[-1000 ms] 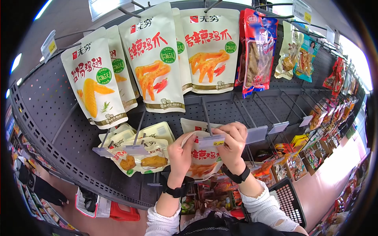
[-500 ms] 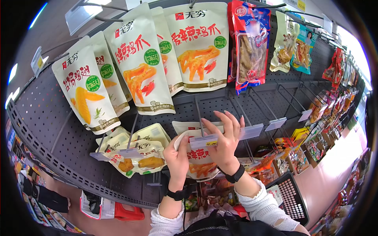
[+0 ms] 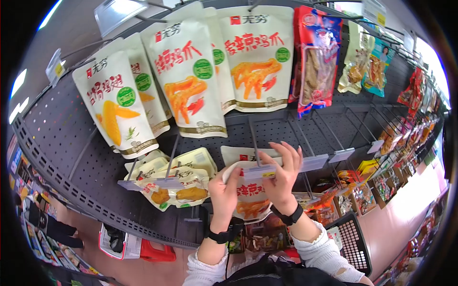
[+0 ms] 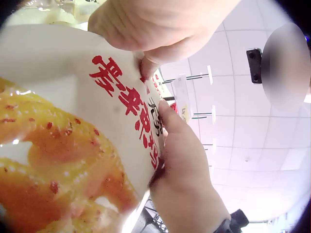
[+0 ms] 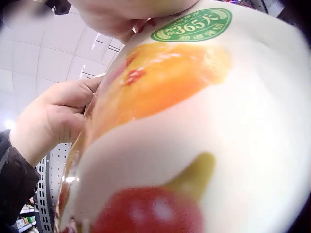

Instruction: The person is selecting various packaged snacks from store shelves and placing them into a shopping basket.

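Observation:
In the head view a white bag (image 3: 251,206) with red writing and a chicken-feet picture hangs at a lower hook, behind a clear price-tag holder (image 3: 260,172). My left hand (image 3: 224,195) pinches its upper left edge, thumb in front. My right hand (image 3: 282,183) holds its upper right part beside the tag, thumb low and the other fingers raised and spread. The left wrist view shows the bag (image 4: 73,73) close up, with both hands at its top edge. In the right wrist view the bag (image 5: 252,121) hides most of the right fingers.
Larger white bags (image 3: 260,57) and a red-blue bag (image 3: 317,62) hang above. Small packs (image 3: 183,183) hang to the left. Empty hooks (image 3: 327,128) stick out to the right. Below are a black basket (image 3: 352,243) and a white-red basket (image 3: 129,244).
My right hand's fingers, bent over the hook and tag holder a second ago, have lifted and spread. My left hand keeps its pinch on the bag. The head view has shifted slightly.

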A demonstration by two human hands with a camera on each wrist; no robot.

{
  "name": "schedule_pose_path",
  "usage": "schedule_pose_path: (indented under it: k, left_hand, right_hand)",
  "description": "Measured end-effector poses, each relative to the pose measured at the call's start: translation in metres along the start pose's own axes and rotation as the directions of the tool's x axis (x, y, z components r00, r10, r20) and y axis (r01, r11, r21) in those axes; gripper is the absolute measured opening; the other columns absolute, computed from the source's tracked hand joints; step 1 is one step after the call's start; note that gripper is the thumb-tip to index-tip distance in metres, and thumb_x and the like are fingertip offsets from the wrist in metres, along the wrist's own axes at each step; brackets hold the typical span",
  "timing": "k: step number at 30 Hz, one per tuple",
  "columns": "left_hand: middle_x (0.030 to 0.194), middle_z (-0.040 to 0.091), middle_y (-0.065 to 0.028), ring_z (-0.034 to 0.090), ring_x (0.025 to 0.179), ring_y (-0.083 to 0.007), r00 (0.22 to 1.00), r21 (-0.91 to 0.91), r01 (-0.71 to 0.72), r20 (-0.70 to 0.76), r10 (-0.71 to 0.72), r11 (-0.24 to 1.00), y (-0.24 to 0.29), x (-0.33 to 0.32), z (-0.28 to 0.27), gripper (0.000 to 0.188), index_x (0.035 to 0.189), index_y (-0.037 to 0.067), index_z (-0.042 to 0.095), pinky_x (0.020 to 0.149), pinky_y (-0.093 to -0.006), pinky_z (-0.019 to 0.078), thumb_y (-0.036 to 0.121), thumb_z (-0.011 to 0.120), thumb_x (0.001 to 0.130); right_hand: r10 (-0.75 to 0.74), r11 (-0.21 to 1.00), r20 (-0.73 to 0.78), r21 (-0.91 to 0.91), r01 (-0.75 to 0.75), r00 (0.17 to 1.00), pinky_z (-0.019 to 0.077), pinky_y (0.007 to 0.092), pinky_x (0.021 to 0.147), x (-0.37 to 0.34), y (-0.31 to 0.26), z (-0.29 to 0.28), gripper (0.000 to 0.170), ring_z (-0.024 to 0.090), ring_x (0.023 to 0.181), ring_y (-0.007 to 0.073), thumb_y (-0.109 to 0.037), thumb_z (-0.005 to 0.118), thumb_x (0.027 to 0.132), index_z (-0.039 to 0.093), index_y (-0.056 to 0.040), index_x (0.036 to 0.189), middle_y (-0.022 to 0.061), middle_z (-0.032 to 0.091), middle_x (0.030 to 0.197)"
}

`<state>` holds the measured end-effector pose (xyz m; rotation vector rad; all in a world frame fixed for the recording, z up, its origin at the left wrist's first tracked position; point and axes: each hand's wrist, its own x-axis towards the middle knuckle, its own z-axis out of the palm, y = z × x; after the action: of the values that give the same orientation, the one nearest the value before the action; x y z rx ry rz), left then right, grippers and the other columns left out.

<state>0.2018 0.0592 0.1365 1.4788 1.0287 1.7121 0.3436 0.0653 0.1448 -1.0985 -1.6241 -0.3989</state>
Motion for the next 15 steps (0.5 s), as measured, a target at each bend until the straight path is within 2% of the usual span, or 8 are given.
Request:
schedule_pose_path:
  k: [2, 8, 9, 12, 15]
  left_hand:
    - [0.079, 0.067, -0.0062, 0.058, 0.072, -0.0066, 1.0, 0.025, 0.006, 0.01, -0.006, 1.0, 0.001, 0.004, -0.002, 0.019, 0.097, -0.004, 0.064, 0.065, -0.022, 0.0454, 0.012, 0.057, 0.089]
    - [0.076, 0.067, -0.0097, 0.06, 0.066, -0.0088, 0.999, 0.082, -0.049, 0.015, 0.048, 0.995, -0.006, 0.005, -0.006, 0.016, 0.095, -0.001, 0.065, 0.06, -0.0231, 0.0459, 0.01, 0.058, 0.087]
    - [0.078, 0.065, -0.0044, 0.055, 0.072, -0.0056, 0.999, 0.075, -0.003, 0.035, 0.001, 0.997, -0.004, 0.003, -0.007, 0.016, 0.095, -0.004, 0.064, 0.063, -0.0213, 0.0436, 0.009, 0.057, 0.088]
    - [0.078, 0.064, -0.004, 0.055, 0.072, -0.0057, 0.998, 0.052, 0.04, 0.04, -0.043, 0.998, -0.009, 0.002, -0.008, 0.016, 0.095, -0.004, 0.064, 0.064, -0.0212, 0.0435, 0.009, 0.057, 0.088]
    - [0.078, 0.064, -0.0036, 0.055, 0.071, -0.0056, 0.997, 0.074, 0.034, 0.062, -0.039, 0.997, -0.006, 0.004, -0.008, 0.016, 0.095, -0.004, 0.064, 0.063, -0.021, 0.0432, 0.009, 0.057, 0.088]
  right_hand:
    - [0.02, 1.0, -0.067, -0.011, -0.021, 0.998, 0.0189, 0.0483, 0.103, 0.002, -0.004, 0.004, 0.045, 0.044, 0.113, 0.0294, -0.009, 0.062, 0.058, 0.068, -0.0196, 0.101, 0.0061, 0.054, 0.112]
    - [0.016, 0.996, -0.053, -0.088, -0.021, 0.998, 0.0181, 0.0484, 0.104, 0.0, -0.007, 0.009, 0.037, 0.043, 0.115, 0.0293, -0.012, 0.064, 0.064, 0.068, -0.0184, 0.1, 0.0077, 0.052, 0.115]
    - [0.015, 0.996, -0.075, -0.088, -0.022, 0.997, 0.0176, 0.0486, 0.104, -0.003, -0.007, 0.011, 0.039, 0.042, 0.115, 0.0295, -0.011, 0.063, 0.062, 0.068, -0.0177, 0.1, 0.0079, 0.052, 0.115]
    - [0.035, 0.993, -0.075, -0.114, -0.043, 0.997, 0.0166, 0.0482, 0.104, -0.009, -0.005, 0.012, 0.04, 0.041, 0.116, 0.0299, -0.01, 0.062, 0.061, 0.068, -0.0156, 0.1, 0.0083, 0.052, 0.117]
    - [0.048, 0.993, -0.045, -0.107, -0.052, 0.998, 0.0172, 0.0465, 0.104, -0.01, -0.004, 0.011, 0.032, 0.04, 0.117, 0.0294, -0.018, 0.063, 0.07, 0.069, -0.0149, 0.101, 0.0086, 0.052, 0.118]
